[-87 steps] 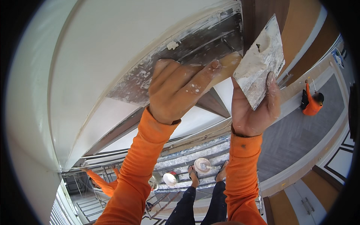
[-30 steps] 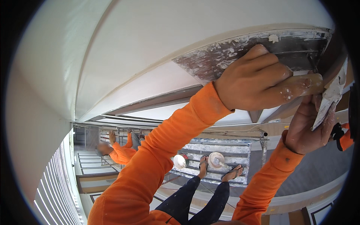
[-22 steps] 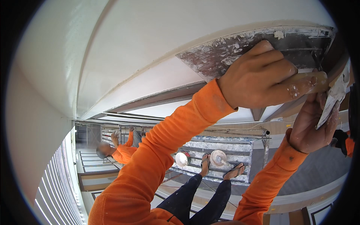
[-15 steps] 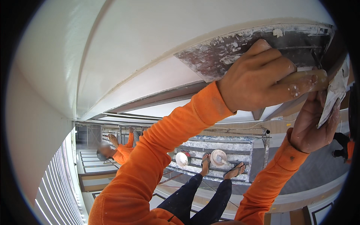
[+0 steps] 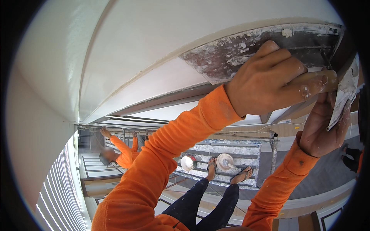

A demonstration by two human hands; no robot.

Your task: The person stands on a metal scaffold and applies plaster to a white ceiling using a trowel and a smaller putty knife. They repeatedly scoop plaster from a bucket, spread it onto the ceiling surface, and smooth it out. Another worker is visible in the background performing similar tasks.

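My left hand point(image 5: 266, 79) is closed around the handle of a wide rectangular plastering trowel point(image 5: 216, 61). Dried white filler streaks its dark blade, and a small lump clings near the far edge. That edge lies along the join line of the white ceiling panel point(image 5: 154, 34). Just right of it, my right hand point(image 5: 322, 121) is raised with its palm up, fingers curled behind a filler-smeared flat blade point(image 5: 344, 96), which looks like a putty knife. Its handle is hidden. The two hands nearly meet at the left hand's fingertips.
Below, my sandalled feet stand on a white-spattered slatted scaffold platform point(image 5: 204, 148). Between and beside them are a bucket with a tool point(image 5: 224, 161) and a white tub point(image 5: 188, 163). A co-worker in orange point(image 5: 123, 154) is at left; another person point(image 5: 351, 158) shows at the right edge.
My hands and the trowel have barely shifted. The co-worker at left has raised an arm toward the ceiling, and the person at the right edge has moved slightly.
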